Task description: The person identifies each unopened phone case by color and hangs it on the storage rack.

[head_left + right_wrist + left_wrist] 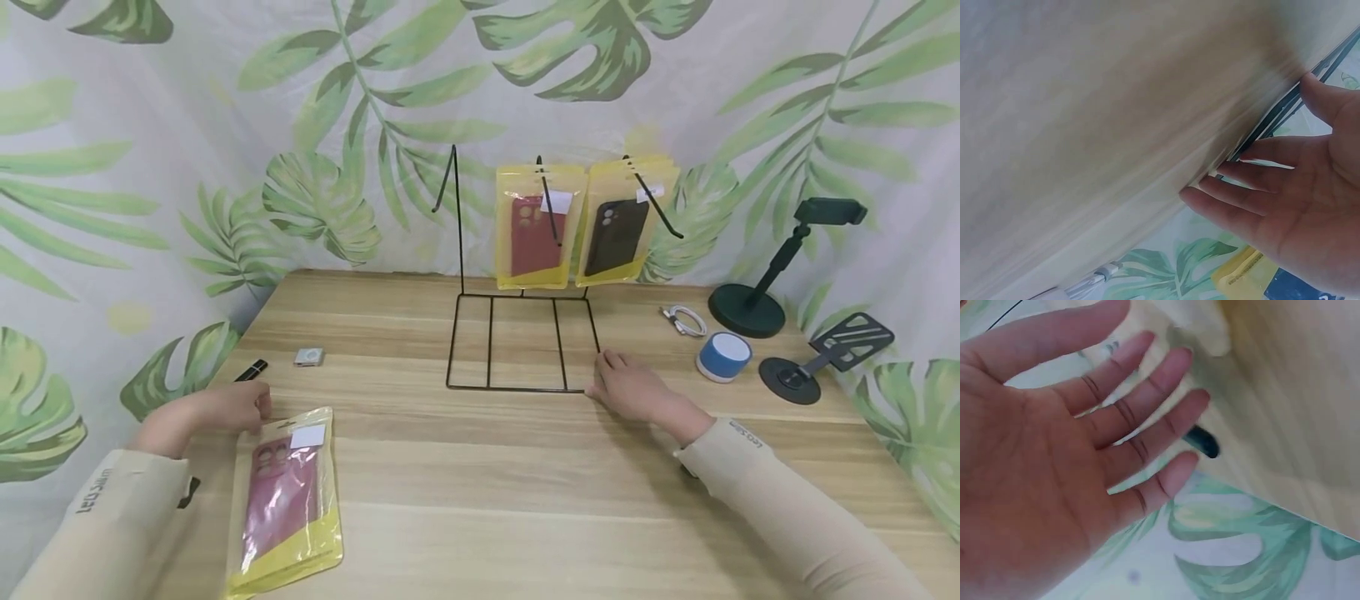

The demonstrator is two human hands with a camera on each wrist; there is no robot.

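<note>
Head view shows our right hand (633, 390) flat, fingers straight, touching the front right corner of the wire rack (521, 343); our left hand (225, 408) rests loosely open at the top edge of the red case pack (285, 500) lying on the bench (525, 483), gripping nothing. We judge the rack is being steadied and the pack is about to be picked up; that calls for a pinch at its top. Left wrist view confirms an empty palm (1054, 462) and a dark pen (1202, 442); only the head view shows two packs (585, 221) hanging.
</note>
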